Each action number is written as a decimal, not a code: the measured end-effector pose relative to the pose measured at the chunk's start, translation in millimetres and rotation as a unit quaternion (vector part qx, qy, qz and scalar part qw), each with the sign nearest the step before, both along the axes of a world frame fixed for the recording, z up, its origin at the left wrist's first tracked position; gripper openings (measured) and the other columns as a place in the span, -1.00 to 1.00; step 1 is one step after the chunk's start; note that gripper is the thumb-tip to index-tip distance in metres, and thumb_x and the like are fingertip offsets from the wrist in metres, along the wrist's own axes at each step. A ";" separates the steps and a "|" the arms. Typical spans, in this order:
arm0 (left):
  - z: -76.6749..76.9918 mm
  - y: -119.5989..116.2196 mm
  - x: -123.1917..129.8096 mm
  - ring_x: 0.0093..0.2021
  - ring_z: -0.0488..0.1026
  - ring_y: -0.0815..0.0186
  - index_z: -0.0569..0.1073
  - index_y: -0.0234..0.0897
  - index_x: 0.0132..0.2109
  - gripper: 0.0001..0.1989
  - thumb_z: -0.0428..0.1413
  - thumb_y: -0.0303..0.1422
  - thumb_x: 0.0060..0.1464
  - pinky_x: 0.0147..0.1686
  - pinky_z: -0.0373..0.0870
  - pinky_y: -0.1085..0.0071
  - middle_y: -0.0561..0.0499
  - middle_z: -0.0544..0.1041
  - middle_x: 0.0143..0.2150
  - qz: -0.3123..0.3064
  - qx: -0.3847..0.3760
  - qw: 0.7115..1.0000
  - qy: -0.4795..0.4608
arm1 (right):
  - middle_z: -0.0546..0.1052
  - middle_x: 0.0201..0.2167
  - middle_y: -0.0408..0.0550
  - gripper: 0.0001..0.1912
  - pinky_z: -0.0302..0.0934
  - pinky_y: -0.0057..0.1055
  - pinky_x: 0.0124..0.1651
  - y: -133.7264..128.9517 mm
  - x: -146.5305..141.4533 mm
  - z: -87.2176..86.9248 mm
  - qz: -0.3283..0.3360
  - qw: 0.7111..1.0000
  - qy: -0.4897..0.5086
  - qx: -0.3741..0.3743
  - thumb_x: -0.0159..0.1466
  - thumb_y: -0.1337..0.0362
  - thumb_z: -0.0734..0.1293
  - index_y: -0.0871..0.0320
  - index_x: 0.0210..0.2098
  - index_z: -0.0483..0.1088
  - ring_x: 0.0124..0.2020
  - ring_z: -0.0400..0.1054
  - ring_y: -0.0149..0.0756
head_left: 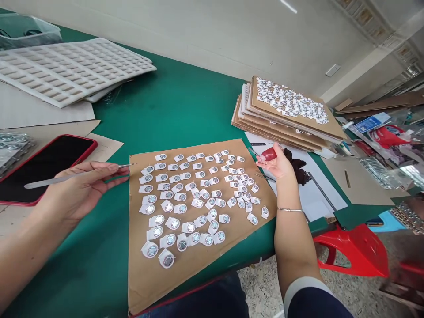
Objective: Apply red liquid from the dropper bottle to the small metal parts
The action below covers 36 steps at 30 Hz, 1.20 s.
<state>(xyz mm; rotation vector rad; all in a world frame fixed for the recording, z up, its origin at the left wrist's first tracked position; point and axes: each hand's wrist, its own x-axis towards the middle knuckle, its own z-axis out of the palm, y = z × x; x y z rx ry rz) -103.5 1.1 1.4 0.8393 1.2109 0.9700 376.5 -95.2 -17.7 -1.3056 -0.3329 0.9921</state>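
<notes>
My left hand [84,187] is closed around slim metal tweezers [56,180], whose tip reaches the left edge of a brown cardboard sheet [142,282]. On that sheet lie many small white tabs, each with a round silvery disc, such as the tab near the front [166,259]. Over the sheet's right edge, my right hand [276,165] is wrapped round a red tool with a thin pointed tip [270,154]. My palm hides part of the tool, so its exact kind is unclear. Neither hand touches a tab.
A red-cased phone [53,163] lies beside my left hand. White gridded trays [73,70] sit at the back left. Stacked cardboard sheets bearing similar tabs [288,106] stand at the back right. Dark cloth [300,170] and papers lie beyond my right hand; a red stool [356,251] stands below.
</notes>
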 end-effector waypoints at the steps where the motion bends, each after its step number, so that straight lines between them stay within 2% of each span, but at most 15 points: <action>1: 0.6 0.3 0.5 -0.18 0.51 0.19 0.48 -0.28 -0.53 -0.86 0.30 -0.50 -0.31 -0.07 0.47 0.16 0.10 0.56 -0.51 0.001 -0.003 1.000 -0.001 | 0.44 -0.58 -0.20 -0.48 0.39 -0.17 -0.35 -0.2 -0.3 0.1 0.007 1.000 -0.008 0.000 -0.13 -0.09 0.46 0.05 -0.36 0.23 -0.49 0.43 -0.25; 4: -0.1 2.4 0.3 -0.17 0.50 0.19 0.48 -0.26 -0.53 -0.86 0.29 -0.49 -0.31 -0.05 0.46 0.14 0.11 0.56 -0.50 -0.013 -0.005 1.000 0.005 | 0.43 -0.55 -0.22 -0.44 0.39 -0.21 -0.37 -2.9 0.2 2.9 0.026 0.999 -0.027 -0.009 -0.16 -0.09 0.47 0.03 -0.32 0.22 -0.49 0.43 -0.24; 8: -2.0 4.6 -1.5 -0.15 0.48 0.16 0.48 -0.29 -0.53 -0.87 0.30 -0.47 -0.32 -0.07 0.46 0.12 0.05 0.58 -0.47 -0.019 -0.013 1.000 0.013 | 0.41 -0.50 -0.21 -0.42 0.39 -0.13 -0.35 -8.5 6.9 4.2 0.031 0.999 -0.031 -0.012 -0.19 -0.07 0.49 0.01 -0.31 0.20 -0.41 0.46 -0.15; 14: 2.4 2.8 -2.7 -0.10 0.46 0.16 0.47 -0.27 -0.51 -0.88 0.27 -0.49 -0.26 -0.05 0.45 0.10 0.07 0.57 -0.48 -0.036 -0.010 0.999 -0.016 | 0.44 -0.45 -0.15 -0.46 0.42 -0.07 -0.34 -11.6 19.4 -5.0 0.031 0.999 0.004 -0.021 -0.15 -0.05 0.48 0.01 -0.28 0.25 -0.33 0.47 -0.08; 19: 4.6 3.9 -7.5 -0.14 0.47 0.17 0.46 -0.30 -0.49 -0.83 0.31 -0.47 -0.30 -0.08 0.45 0.12 0.03 0.57 -0.47 -0.048 -0.033 0.998 -0.016 | 0.47 -0.44 -0.13 -0.49 0.42 -0.01 -0.36 -13.7 21.7 -8.5 0.030 0.999 0.026 -0.029 -0.13 -0.02 0.49 0.03 -0.31 0.26 -0.38 0.47 -0.09; 24: 5.6 8.8 -17.5 -0.17 0.48 0.17 0.45 -0.32 -0.47 -0.82 0.31 -0.49 -0.30 -0.13 0.46 0.13 0.03 0.57 -0.46 -0.052 -0.022 0.998 -0.015 | 0.46 -0.52 -0.12 -0.54 0.41 0.04 -0.40 -16.4 10.7 -4.6 0.047 0.998 0.001 -0.041 -0.11 -0.02 0.48 0.07 -0.38 0.26 -0.40 0.47 -0.04; 28: 8.7 15.7 -29.1 -0.21 0.48 0.21 0.45 -0.33 -0.44 -0.82 0.30 -0.49 -0.25 -0.14 0.46 0.14 0.03 0.57 -0.45 -0.073 -0.017 0.997 0.001 | 0.46 -0.54 -0.09 -0.56 0.40 0.10 -0.39 -15.1 -2.8 2.3 0.093 0.994 -0.015 -0.060 -0.11 -0.01 0.49 0.09 -0.42 0.28 -0.37 0.46 0.01; 33: 9.5 29.1 -46.2 -0.22 0.47 0.23 0.45 -0.34 -0.41 -0.81 0.31 -0.47 -0.24 -0.12 0.44 0.06 0.04 0.56 -0.48 -0.091 -0.031 0.995 0.037 | 0.45 -0.55 -0.07 -0.55 0.40 0.08 -0.37 -15.7 -19.6 10.9 0.155 0.984 -0.037 -0.076 -0.11 -0.08 0.46 0.12 -0.49 0.28 -0.36 0.45 -0.04; 34: 9.6 31.7 -48.6 -0.23 0.47 0.23 0.45 -0.34 -0.42 -0.79 0.32 -0.47 -0.27 -0.13 0.44 0.07 0.05 0.56 -0.50 -0.086 -0.030 0.995 0.048 | 0.45 -0.55 -0.08 -0.54 0.40 0.06 -0.36 -17.3 -22.4 12.0 0.163 0.983 -0.035 -0.076 -0.12 -0.07 0.47 0.12 -0.50 0.28 -0.37 0.45 -0.06; 36: 10.9 35.4 -51.7 -0.24 0.47 0.23 0.43 -0.34 -0.43 -0.71 0.35 -0.45 -0.37 -0.15 0.44 0.21 0.03 0.57 -0.47 -0.090 -0.051 0.991 0.080 | 0.44 -0.55 -0.09 -0.52 0.40 0.04 -0.36 -22.8 -27.2 13.5 0.177 0.981 -0.030 -0.075 -0.16 -0.08 0.48 0.13 -0.51 0.29 -0.37 0.45 -0.08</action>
